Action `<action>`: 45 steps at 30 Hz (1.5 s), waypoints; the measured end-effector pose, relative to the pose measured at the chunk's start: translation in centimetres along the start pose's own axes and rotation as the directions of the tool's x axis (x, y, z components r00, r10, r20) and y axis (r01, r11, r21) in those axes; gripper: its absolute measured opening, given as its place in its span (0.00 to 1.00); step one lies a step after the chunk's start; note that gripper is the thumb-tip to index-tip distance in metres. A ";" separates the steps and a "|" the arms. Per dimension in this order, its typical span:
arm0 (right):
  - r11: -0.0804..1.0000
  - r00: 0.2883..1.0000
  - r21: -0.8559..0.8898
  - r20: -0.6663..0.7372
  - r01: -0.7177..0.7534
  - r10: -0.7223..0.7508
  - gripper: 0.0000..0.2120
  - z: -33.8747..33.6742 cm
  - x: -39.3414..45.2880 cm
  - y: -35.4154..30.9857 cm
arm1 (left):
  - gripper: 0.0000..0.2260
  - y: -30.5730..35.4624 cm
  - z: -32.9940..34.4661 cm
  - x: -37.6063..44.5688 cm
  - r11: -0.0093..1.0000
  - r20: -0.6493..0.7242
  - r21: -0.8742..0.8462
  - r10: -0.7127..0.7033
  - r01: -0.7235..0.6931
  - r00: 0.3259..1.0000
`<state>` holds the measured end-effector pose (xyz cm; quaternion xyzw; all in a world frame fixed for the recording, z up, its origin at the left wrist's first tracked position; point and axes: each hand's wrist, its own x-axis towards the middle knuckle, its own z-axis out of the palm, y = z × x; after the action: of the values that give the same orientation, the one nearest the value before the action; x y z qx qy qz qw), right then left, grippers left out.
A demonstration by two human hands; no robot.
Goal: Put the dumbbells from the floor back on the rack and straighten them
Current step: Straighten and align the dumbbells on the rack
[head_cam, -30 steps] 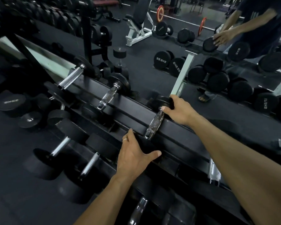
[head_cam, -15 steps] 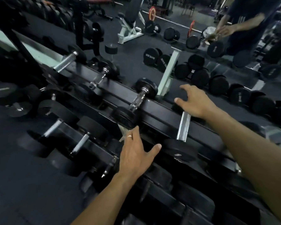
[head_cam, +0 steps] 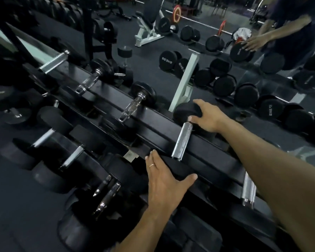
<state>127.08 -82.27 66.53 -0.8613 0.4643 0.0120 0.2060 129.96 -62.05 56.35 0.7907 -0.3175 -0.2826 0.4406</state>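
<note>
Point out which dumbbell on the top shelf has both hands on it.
The dumbbell with the matte knurled handle: right hand on its far head, left hand on its near head.

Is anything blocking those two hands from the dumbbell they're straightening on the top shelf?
Nothing visible. The right hand already rests on the far head of the dumbbell, and the left hand lies on its near head at the rack front.

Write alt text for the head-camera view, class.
Two bare hands steady a dumbbell on the top rail of a black rack: right hand on its far head, left hand on its near head. More dumbbells fill the lower tiers.
</note>
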 end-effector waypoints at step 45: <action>0.998 0.984 -0.065 -0.176 0.003 -0.015 0.29 -4.0 -10.3 12.1 | 0.36 4.2 4.9 -5.1 0.843 -0.191 0.488 0.356 -0.227 0.915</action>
<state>110.82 -81.44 68.24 -0.8673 0.4762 -0.0501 0.1363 122.09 -62.44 58.71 0.8448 -0.4283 -0.0170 0.3203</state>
